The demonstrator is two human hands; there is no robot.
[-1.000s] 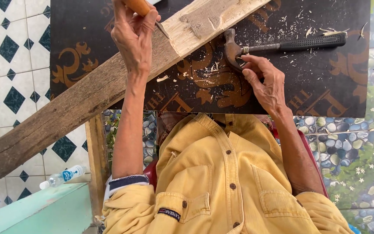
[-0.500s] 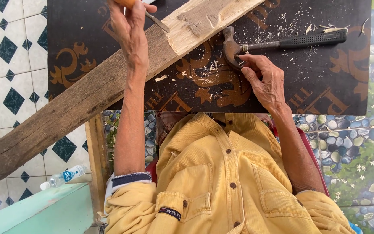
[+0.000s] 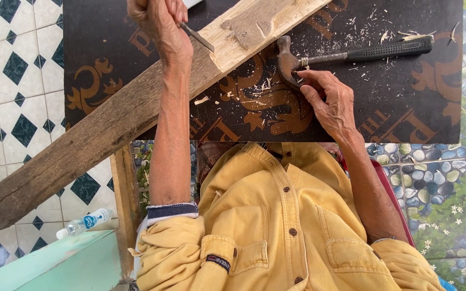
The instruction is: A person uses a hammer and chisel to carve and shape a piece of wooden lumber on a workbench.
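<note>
Many shavings [image 3: 362, 32] litter dark mat [image 3: 405, 97]; tiled floor [image 3: 6, 108] beside.

plank [image 3: 109, 129]: rough weathered wood | hammer [image 3: 351, 54]: dull metal head, textured black handle

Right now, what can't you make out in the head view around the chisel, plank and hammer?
- Chisel: handle hidden inside the left hand; only the metal blade shows.
- Plank: its upper end is cut off by the top edge.
- Hammer: whether the right hand touches the head; the fingertips hide the contact.
- Small bottle: label too small to tell.
</note>
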